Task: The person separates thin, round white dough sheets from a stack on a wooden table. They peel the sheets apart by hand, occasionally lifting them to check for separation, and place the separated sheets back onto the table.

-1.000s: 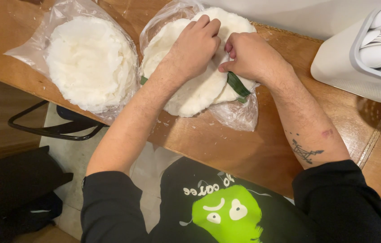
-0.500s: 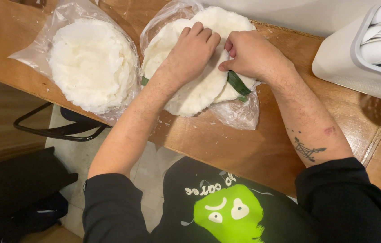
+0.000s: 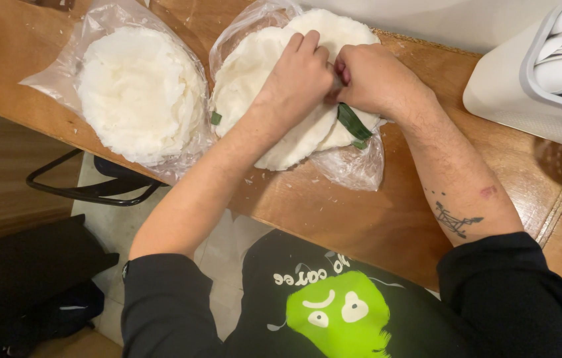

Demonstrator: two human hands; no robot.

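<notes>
A stack of round white flat cakes (image 3: pixel 274 106) lies on an opened clear plastic bag (image 3: pixel 354 166) on the wooden counter (image 3: pixel 374 219). My left hand (image 3: pixel 299 76) and my right hand (image 3: pixel 372 79) rest on top of the stack, knuckles together, both pinching at the top cake between them. A dark green leaf strip (image 3: pixel 354 124) sticks out from under my right hand, and a small green piece (image 3: pixel 216 118) shows at the stack's left edge.
A second pile of white cakes (image 3: pixel 138 93) sits in its own clear bag to the left. A white plastic rack (image 3: pixel 533 79) with white utensils stands at the right. Below the counter edge are a black chair frame (image 3: pixel 95 189) and dark bags (image 3: pixel 29 278).
My two hands have drawn closer together on the stack; the left hand slid right until its knuckles meet the right hand. The cakes and bags stay put.
</notes>
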